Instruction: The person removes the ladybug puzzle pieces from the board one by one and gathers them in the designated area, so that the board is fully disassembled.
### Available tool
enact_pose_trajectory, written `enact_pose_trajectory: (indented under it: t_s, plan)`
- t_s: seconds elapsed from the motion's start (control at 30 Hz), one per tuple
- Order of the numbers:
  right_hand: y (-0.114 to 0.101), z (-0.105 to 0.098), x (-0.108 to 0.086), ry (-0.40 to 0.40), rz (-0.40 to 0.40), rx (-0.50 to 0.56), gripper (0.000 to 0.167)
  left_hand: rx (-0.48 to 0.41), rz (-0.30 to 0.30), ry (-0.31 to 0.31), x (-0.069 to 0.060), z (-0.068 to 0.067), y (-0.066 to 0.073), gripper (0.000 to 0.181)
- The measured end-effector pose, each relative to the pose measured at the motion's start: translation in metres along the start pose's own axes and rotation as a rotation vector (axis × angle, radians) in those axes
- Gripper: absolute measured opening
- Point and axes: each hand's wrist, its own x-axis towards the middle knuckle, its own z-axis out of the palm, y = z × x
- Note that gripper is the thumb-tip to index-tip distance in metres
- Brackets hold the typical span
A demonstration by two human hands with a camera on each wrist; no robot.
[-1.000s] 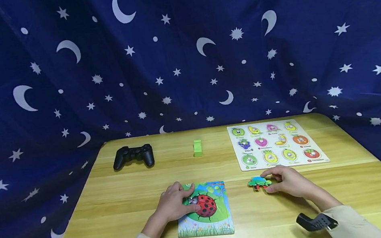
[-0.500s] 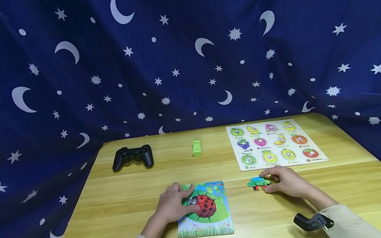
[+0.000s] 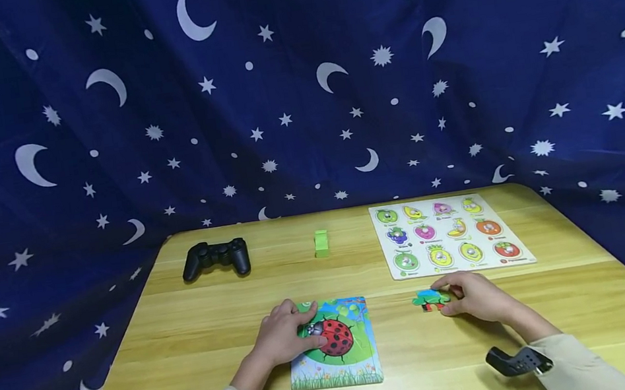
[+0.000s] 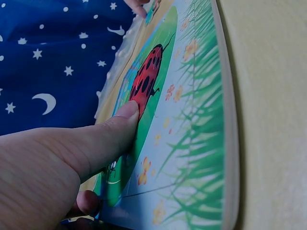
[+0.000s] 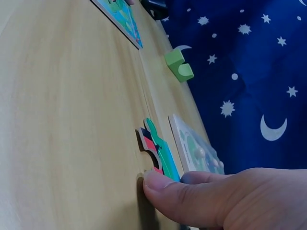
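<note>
A ladybug jigsaw puzzle (image 3: 343, 350) lies flat on the table in front of the person. The left hand (image 3: 281, 336) holds its left side; in the left wrist view the thumb (image 4: 117, 125) presses on the red ladybug picture, and the other fingers are mostly hidden at the edge. To the right of that puzzle, the right hand (image 3: 475, 296) pinches a small blue, green and red puzzle piece (image 3: 430, 299) by its right end. The right wrist view shows this piece (image 5: 160, 151) low over or on the wood, with the thumb on its near edge.
A white fruit peg board (image 3: 447, 236) lies behind the right hand. A black game controller (image 3: 215, 259) sits at the back left, and a small green block or stand (image 3: 321, 244) at the back middle. A dark blue star-patterned cloth (image 3: 274, 94) hangs behind the table.
The right hand has shifted slightly to the right with the puzzle piece. The left hand stays on the ladybug puzzle, and the whole head view drifts a little.
</note>
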Motion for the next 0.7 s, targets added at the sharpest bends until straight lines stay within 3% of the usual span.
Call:
enact_pose_trajectory:
  t_s: [0.7]
  plan:
    - [0.0051,-0.0082,-0.0047,-0.015,0.034,0.038,0.041,0.006,-0.008,0.004,0.0009,0.0023,-0.0024,0.071]
